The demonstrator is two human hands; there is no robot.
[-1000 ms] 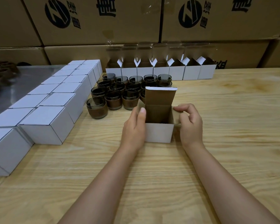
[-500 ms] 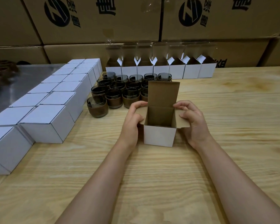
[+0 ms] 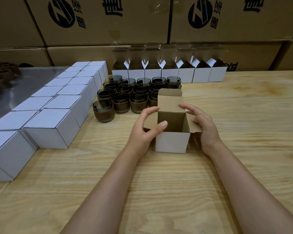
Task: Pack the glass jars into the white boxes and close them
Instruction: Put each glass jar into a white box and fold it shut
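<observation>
Side flaps (image 3: 195, 127) wider now (box (image 3: 172, 143) open-topped)

— What can we read here?
— Little. At eleven and one o'clock, brown cartons (image 3: 95, 35) carry a black round logo (image 3: 61, 12) and bold black characters (image 3: 112, 5) we cannot decipher; more cut-off print (image 3: 232, 67) shows behind the open white boxes (image 3: 186, 75).

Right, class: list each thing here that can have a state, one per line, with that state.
Held box: open, lid up, side flaps spread, no jar visible inside.
Left hand: grips its left flap.
Right hand: holds its right flap.
Glass jars: upright, unpacked.
Left-side boxes: closed.
Back-row boxes: open, lids up.
</observation>
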